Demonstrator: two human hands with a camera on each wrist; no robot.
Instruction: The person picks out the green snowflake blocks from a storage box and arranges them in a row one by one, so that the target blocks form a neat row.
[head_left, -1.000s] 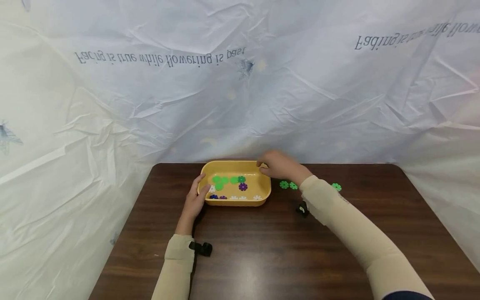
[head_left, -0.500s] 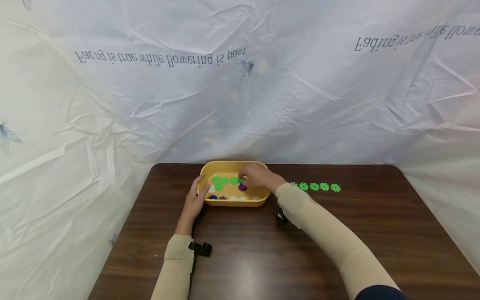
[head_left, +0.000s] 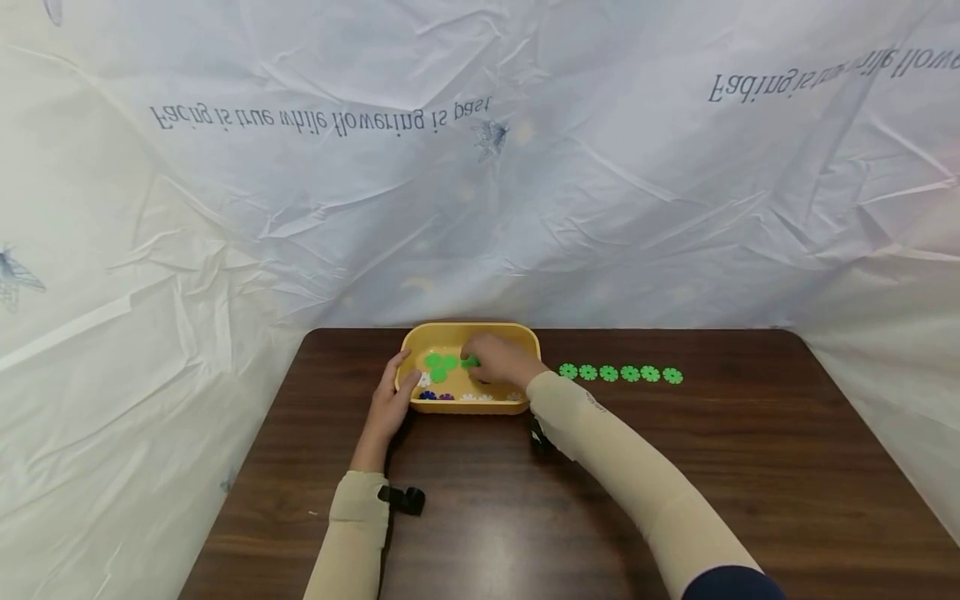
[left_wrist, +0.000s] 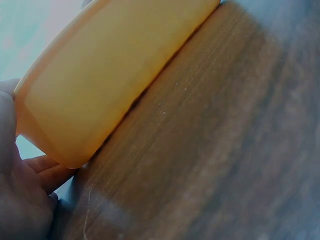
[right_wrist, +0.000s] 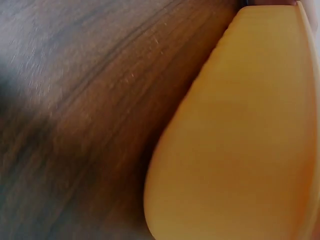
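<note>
My left hand (head_left: 390,406) grips the left end of a yellow plastic tray (head_left: 468,407), thumb over the rim and fingers outside, as the left wrist view also shows beneath the tray wall (left_wrist: 115,75). Inside the tray, my right hand (head_left: 501,360) has its thumb and forefinger around a green flower-shaped disc (head_left: 470,362). Left of it lie light green discs (head_left: 438,367). White discs (head_left: 477,397), a dark blue one (head_left: 427,396) and a purple one (head_left: 446,397) lie along the near wall. The right wrist view shows only the tray's outer side (right_wrist: 240,125), hiding the fingers.
Several green discs (head_left: 609,373) form a straight row on the brown wooden table (head_left: 480,500), right of the tray. A pale printed sheet (head_left: 480,208) hangs behind the table's back edge. Each wrist carries a small black camera (head_left: 405,499).
My right hand has moved left from the tray's right rim into its middle, down to the green discs. The whole row outside is uncovered now. My left hand has stayed put.
</note>
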